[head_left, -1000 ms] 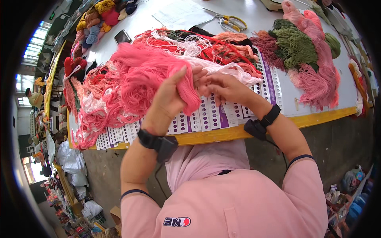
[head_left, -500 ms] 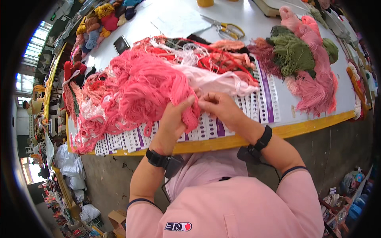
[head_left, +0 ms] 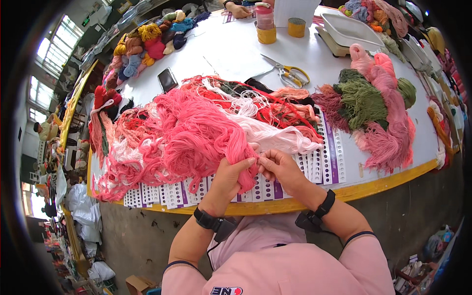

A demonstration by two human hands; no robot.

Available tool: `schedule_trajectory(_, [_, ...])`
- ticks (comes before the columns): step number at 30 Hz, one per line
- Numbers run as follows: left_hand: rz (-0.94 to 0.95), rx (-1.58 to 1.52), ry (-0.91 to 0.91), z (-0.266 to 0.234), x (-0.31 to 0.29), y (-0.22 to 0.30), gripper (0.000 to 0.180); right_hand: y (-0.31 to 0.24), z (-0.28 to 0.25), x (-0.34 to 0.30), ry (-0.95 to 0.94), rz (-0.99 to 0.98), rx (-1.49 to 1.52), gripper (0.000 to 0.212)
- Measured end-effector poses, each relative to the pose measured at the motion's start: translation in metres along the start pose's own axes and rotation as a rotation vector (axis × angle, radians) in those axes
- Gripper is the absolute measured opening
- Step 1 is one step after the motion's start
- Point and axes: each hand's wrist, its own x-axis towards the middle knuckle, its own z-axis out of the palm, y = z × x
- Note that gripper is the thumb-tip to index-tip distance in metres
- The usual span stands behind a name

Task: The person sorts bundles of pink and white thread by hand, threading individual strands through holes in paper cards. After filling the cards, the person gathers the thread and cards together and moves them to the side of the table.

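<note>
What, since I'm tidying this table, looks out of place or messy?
The pink yarn looks untidy: loose strands sprawl across the perforated cards and reach the yellow table edge at front left.

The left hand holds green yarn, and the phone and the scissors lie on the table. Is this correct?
Not quite: the yarn in the left hand is pink, as the head view shows. The phone and the scissors do lie on the table.

Heaped skeins (head_left: 204, 132) and scissors (head_left: 281, 68) show a yarn workshop.
</note>
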Motion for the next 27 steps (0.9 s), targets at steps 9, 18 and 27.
schedule_trajectory(9, [0.008,-0.018,0.042,0.001,0.006,0.004,0.035,0.005,0.002,0.007,0.025,-0.121,-0.244,0.012])
schedule_trajectory(18, [0.036,-0.111,0.004,-0.004,0.002,0.003,0.036,0.007,0.000,0.002,0.005,-0.036,0.015,0.010])
schedule_trajectory(27, [0.036,-0.075,-0.035,-0.012,0.000,0.000,0.035,0.004,0.000,-0.005,0.018,0.000,0.063,0.018])
